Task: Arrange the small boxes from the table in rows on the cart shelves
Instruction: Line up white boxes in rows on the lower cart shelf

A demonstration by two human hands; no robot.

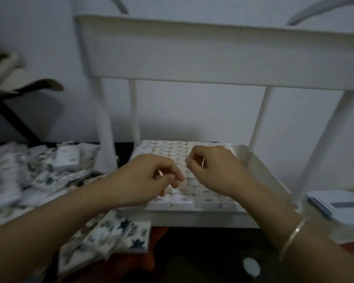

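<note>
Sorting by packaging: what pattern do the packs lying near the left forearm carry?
The packs are white with dark blue leaf-like prints; the head view shows it.

The cart shelf (192, 218) bears small boxes (168, 149) in tight rows; more, seemingly loose, cover the table (6, 218).

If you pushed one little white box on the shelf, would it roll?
Probably not: the small white boxes look flat-sided, so one would likely slide. Packed in rows on the white cart shelf, it would probably nudge its neighbours.
</note>
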